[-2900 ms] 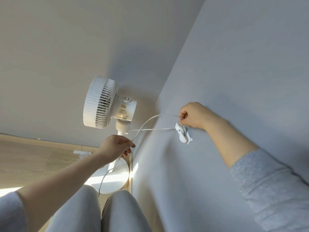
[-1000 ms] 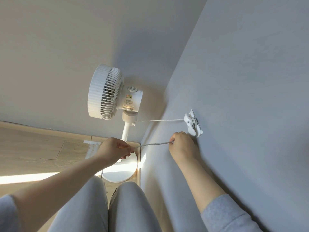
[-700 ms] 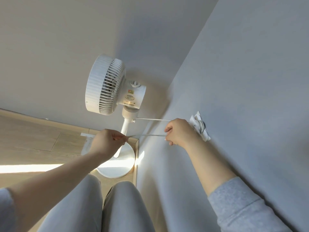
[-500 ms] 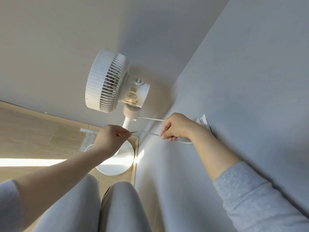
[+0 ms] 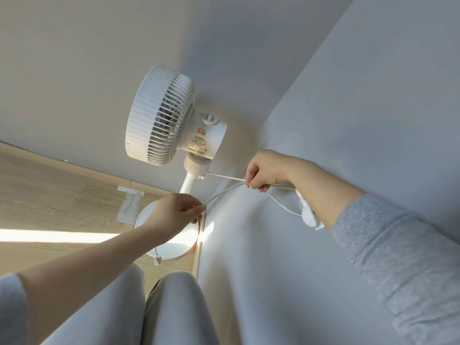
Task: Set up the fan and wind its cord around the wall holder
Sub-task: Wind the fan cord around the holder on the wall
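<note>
A white pedestal fan (image 5: 169,125) stands upright in the room corner on its round base (image 5: 179,245). Its white cord (image 5: 224,191) runs from the fan's neck toward the right-hand wall. My right hand (image 5: 266,170) pinches the cord close to the wall, left of the white wall holder (image 5: 308,215), which my right forearm partly hides. A slack loop of cord hangs from that hand down to the holder. My left hand (image 5: 174,212) pinches the cord lower down, in front of the fan's base. The plug (image 5: 157,259) dangles below my left forearm.
The grey wall (image 5: 348,120) runs along the right, and a lighter wall stands behind the fan. Wooden flooring (image 5: 49,195) with a bright sun stripe lies to the left. A strip of tape (image 5: 129,202) is stuck on the floor. My knees in grey trousers (image 5: 154,307) fill the bottom.
My right hand has moved from under the holder up and to the left along the cord, leaving a slack loop. My left hand has stayed by the fan's base. The view has tilted.
</note>
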`<state>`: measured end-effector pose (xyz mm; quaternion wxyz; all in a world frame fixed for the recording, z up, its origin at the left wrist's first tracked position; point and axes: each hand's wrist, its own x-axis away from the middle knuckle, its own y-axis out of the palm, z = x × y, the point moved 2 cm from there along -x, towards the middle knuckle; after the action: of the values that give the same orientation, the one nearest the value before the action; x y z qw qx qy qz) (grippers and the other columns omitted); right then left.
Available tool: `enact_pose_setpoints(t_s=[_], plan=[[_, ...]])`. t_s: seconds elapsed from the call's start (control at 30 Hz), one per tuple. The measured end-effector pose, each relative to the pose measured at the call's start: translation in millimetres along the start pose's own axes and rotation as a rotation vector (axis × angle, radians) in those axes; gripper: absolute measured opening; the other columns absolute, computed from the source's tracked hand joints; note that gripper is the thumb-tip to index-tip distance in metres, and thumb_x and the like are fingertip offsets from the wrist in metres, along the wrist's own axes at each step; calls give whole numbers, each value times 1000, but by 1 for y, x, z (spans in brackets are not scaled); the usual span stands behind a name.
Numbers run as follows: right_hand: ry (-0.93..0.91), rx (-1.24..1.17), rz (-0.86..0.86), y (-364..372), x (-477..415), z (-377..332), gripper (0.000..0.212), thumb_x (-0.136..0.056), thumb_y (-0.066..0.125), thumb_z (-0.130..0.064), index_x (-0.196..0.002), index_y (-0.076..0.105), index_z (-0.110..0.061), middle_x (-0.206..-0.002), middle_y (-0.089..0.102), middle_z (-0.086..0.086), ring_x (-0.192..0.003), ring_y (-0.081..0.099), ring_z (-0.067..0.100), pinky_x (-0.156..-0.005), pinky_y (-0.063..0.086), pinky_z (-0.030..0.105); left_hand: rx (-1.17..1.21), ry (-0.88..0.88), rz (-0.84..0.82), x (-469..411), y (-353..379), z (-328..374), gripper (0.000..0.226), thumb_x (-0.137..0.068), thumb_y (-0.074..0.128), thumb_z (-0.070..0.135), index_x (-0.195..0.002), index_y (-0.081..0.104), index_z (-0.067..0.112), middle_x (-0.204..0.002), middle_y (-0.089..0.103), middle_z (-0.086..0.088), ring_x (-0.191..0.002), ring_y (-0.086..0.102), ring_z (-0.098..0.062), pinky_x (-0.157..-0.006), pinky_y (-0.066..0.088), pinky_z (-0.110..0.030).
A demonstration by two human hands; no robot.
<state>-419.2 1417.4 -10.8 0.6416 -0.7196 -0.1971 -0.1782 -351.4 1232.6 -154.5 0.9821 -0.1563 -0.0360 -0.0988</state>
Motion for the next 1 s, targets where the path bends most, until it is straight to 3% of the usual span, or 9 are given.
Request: enact_pose_setpoints(t_s=[0.07, 0.13, 0.2, 0.33, 0.47, 0.57, 0.67, 0.77, 1.0], plan=[[13, 20, 54, -11, 0, 8, 16, -77, 57, 3, -88, 69, 2, -84, 71, 20, -59, 65, 19, -71, 59, 30, 46, -12, -25, 2, 4, -3, 18, -88, 61, 22, -76, 73, 16, -68, 73, 0, -60, 65, -13, -69, 55, -33], [28, 26, 99, -22, 0, 18, 14, -78, 56, 4, -84, 67, -2, -82, 70, 22, -63, 66, 23, -72, 58, 31, 49, -16, -37, 3, 7, -5, 19, -88, 60, 20, -76, 74, 15, -67, 72, 1, -56, 62, -7, -71, 55, -35], [57, 27, 125, -29, 2, 28, 12, -81, 56, 4, -82, 64, -5, -84, 70, 23, -66, 68, 26, -70, 58, 29, 49, -28, -43, 3, 8, -5, 17, -88, 60, 17, -80, 75, 13, -64, 71, 1, -55, 61, -3, -71, 55, -33], [161, 65, 184, -37, 4, 44, 15, -84, 54, 3, -75, 60, -8, -68, 67, 12, -44, 60, 9, -55, 52, 18, 33, -29, -52, 3, 10, -2, 14, -87, 61, 16, -85, 75, 14, -65, 71, 6, -55, 61, -3, -64, 53, -24], [286, 147, 249, -40, 5, 51, 19, -83, 47, 3, -89, 65, -2, -80, 75, 16, -56, 63, 22, -70, 58, 32, 34, -26, -54, 3, 11, -2, 14, -86, 62, 17, -84, 75, 16, -64, 72, 8, -55, 61, -4, -62, 52, -23], [332, 210, 292, -42, 6, 49, 18, -84, 44, 4, -80, 58, -6, -76, 74, 16, -59, 63, 25, -71, 58, 35, 32, -25, -43, 5, 10, -2, 13, -86, 63, 19, -86, 75, 15, -68, 73, 4, -58, 63, -5, -65, 54, -25], [359, 233, 306, -47, 8, 48, 19, -86, 44, 4, -74, 54, -6, -72, 70, 16, -57, 62, 26, -76, 58, 38, 50, -22, -41, 7, 10, 1, 12, -86, 63, 19, -87, 74, 14, -70, 73, 2, -58, 61, -2, -51, 47, -10], [340, 209, 300, -54, 15, 51, 18, -88, 42, 3, -89, 58, -3, -70, 69, 13, -53, 59, 21, -80, 57, 36, 86, -14, -34, 7, 10, 6, 11, -86, 64, 17, -88, 74, 13, -71, 72, 0, -55, 60, -1, -45, 41, -7], [177, 81, 194, -79, 48, 48, 23, -81, 50, 13, -74, 58, -7, -86, 67, 20, -83, 73, 36, -75, 60, 37, 93, 11, 1, 12, 3, 14, 11, -85, 64, 16, -83, 75, 18, -60, 70, 9, -52, 60, 0, -54, 46, -12]])
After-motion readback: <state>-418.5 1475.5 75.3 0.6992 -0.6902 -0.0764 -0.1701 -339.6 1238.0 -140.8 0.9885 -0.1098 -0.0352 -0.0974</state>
